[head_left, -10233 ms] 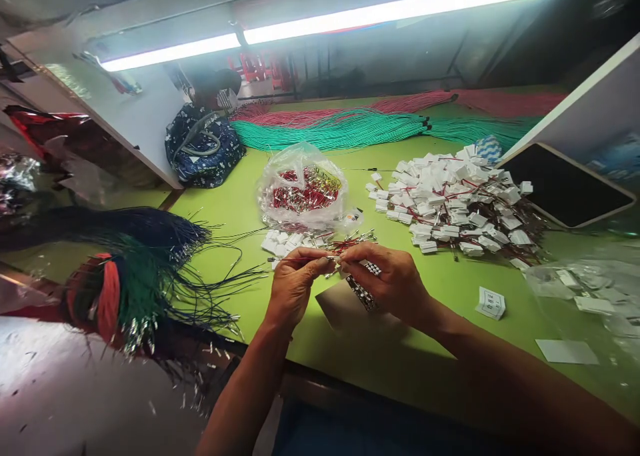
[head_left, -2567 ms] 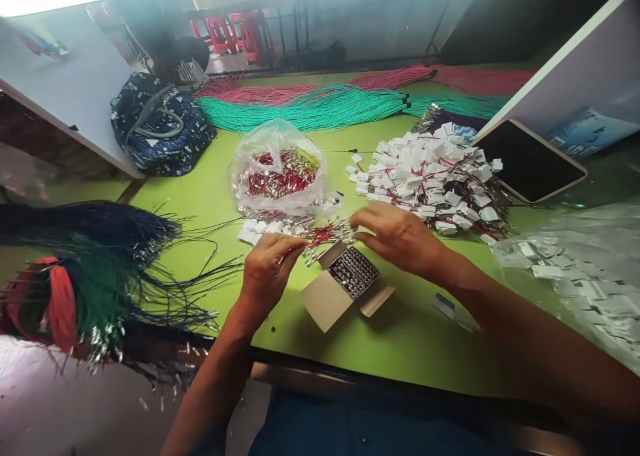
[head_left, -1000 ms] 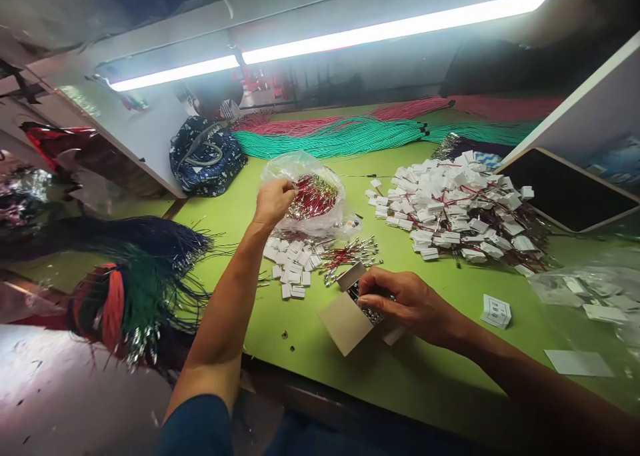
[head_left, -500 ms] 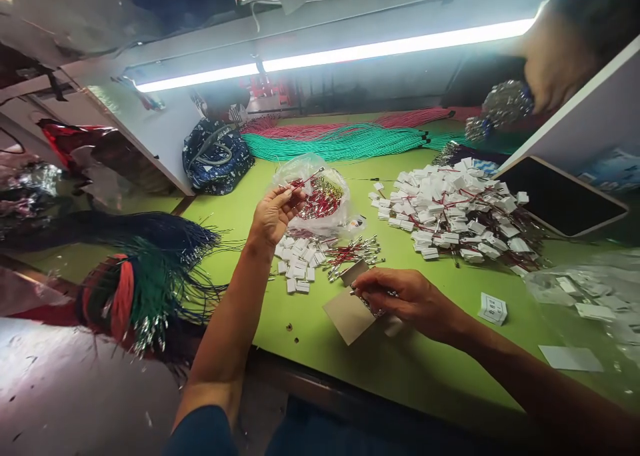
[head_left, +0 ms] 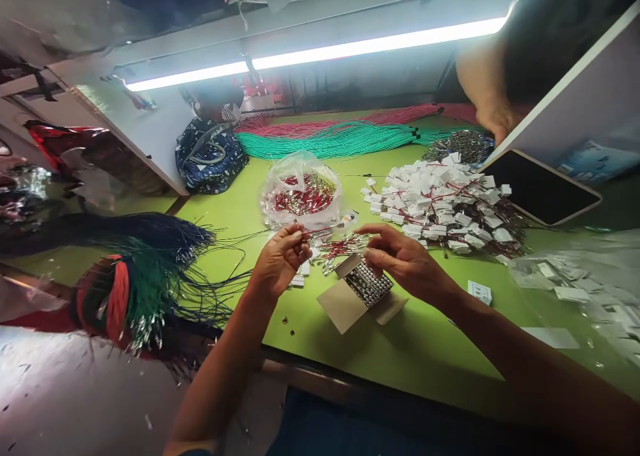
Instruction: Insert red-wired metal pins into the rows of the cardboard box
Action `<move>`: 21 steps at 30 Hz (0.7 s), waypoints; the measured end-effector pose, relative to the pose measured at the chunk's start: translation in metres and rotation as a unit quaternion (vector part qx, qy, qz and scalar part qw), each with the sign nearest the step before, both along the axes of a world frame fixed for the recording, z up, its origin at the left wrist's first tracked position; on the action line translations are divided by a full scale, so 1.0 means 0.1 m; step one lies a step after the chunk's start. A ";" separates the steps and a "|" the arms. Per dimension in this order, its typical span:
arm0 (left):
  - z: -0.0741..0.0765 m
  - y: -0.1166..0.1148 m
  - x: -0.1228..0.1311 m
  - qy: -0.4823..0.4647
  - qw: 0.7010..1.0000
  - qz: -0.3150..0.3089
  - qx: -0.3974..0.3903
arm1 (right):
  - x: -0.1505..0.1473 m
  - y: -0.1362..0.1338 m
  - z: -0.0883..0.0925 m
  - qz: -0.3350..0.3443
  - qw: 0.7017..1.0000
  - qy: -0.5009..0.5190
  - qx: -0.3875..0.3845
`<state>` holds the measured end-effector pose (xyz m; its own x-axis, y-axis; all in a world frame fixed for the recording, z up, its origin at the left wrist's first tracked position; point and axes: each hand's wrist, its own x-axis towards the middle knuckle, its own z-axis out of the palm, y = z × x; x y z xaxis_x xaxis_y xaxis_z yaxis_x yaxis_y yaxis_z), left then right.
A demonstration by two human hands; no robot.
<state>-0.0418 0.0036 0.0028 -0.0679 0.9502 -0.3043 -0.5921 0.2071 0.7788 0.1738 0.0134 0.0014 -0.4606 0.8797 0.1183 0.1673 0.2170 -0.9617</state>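
Note:
My left hand [head_left: 283, 259] pinches a short red cord [head_left: 320, 231] with metal ends, held out level to the right. My right hand [head_left: 403, 259] hovers above an open cardboard box [head_left: 341, 307], fingers curled together; whatever lies between the fingertips is too small to make out. Rows of small silvery cylinders [head_left: 373, 286] fill the box. Behind it lies a small pile of red cords with metal ends [head_left: 345, 246], partly covered by my hands. A clear plastic bag [head_left: 270, 199] holding more red cords stands farther back.
A heap of white tags on red cords [head_left: 440, 199] lies right of centre, near a dark tablet-like panel [head_left: 545, 187]. Bundled green cords [head_left: 325, 141] stretch across the back. Dark cords [head_left: 165, 236] hang at the left edge. Another person's hand [head_left: 493, 113] reaches in at back right.
My left hand has come down and nearer with the red cord. My right hand has lifted off the box, uncovering the cylinders. The other person's hand has put down a metallic bundle.

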 end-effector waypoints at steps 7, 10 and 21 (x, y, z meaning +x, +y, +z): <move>-0.16 -0.17 0.16 0.082 0.996 0.008 0.042 | -0.08 -0.02 0.07 -0.011 0.991 -0.085 0.103; -0.15 -0.21 0.20 0.102 0.993 0.004 0.057 | -0.08 0.00 0.00 -0.054 0.986 -0.089 0.133; 0.01 -0.22 0.26 0.018 0.999 -0.033 -0.008 | -0.18 0.09 -0.10 -0.106 0.977 0.173 -0.073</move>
